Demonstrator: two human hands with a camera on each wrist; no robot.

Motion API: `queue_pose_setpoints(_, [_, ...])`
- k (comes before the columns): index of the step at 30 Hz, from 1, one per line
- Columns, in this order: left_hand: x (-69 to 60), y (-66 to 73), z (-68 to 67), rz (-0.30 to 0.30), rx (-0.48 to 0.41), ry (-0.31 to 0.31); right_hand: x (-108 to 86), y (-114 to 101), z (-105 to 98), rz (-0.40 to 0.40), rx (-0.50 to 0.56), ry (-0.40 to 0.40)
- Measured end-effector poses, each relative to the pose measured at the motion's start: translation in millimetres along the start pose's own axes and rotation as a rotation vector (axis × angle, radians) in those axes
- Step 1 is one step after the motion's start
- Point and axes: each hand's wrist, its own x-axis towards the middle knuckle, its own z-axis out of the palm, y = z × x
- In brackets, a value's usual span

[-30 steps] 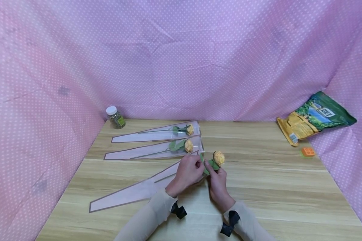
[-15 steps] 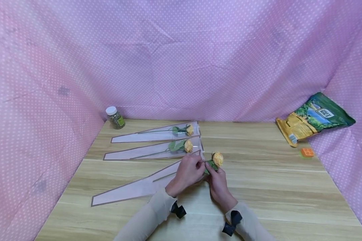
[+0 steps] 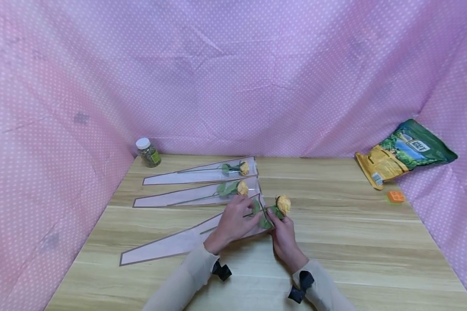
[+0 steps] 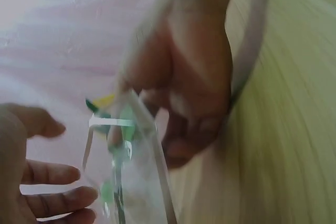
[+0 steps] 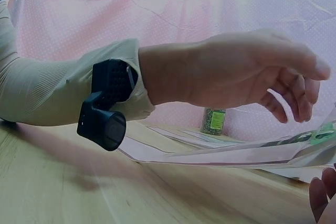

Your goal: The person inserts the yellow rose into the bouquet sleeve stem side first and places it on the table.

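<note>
My right hand (image 3: 285,239) pinches a yellow rose (image 3: 283,204) just below its bloom, at the mouth of a clear, dark-edged flower sleeve (image 3: 155,250). The bloom sticks out past the mouth, while leaves and stem show inside the film. Beside the sleeve's upper part is my left hand (image 3: 233,222); its fingers (image 4: 52,174) are spread and loosely bent, apart from the film in the left wrist view. Two more sleeves, a middle one (image 3: 149,201) and a far one (image 3: 159,178), lie behind, each with a yellow rose, one bloom (image 3: 242,188) and another (image 3: 244,168).
A white-lidded jar (image 3: 148,152) stands at the back left of the wooden table (image 3: 354,259). At the right are a green and yellow bag (image 3: 408,153) and an orange block (image 3: 395,197). Pink dotted cloth (image 3: 233,86) hangs around the table.
My left fingers have come off the sleeve's mouth and spread, and that hand has drawn back slightly leftward. More leaves now show inside the film. My right hand keeps its grip.
</note>
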Motion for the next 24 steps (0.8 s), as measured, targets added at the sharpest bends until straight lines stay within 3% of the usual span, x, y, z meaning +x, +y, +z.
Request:
queue_pose_setpoints(2, [-3.6,-4.9,-4.2,-0.047,0.026,-0.058,0.2,-1,0,-0.002,-0.003,-0.002])
queue_pose_setpoints(6, [-12.2,-15.4,-10.2,-0.136,0.105,-0.248,0.4,-3,0,-0.005,0.009,-0.004])
queue_pose_setpoints(10, [-19.7,-22.2,-11.5,-0.153,0.178,-0.375,1.1,-4,0,-0.009,0.029,-0.004])
queue_pose_setpoints(17, [-26.0,-25.9,-7.9,-0.147,0.272,-0.4,1.0,-6,2,-0.018,0.054,-0.004])
queue_pose_setpoints(24, [-27.7,-27.3,-5.0,-0.165,0.287,-0.407,0.2,-8,2,-0.017,0.08,-0.042])
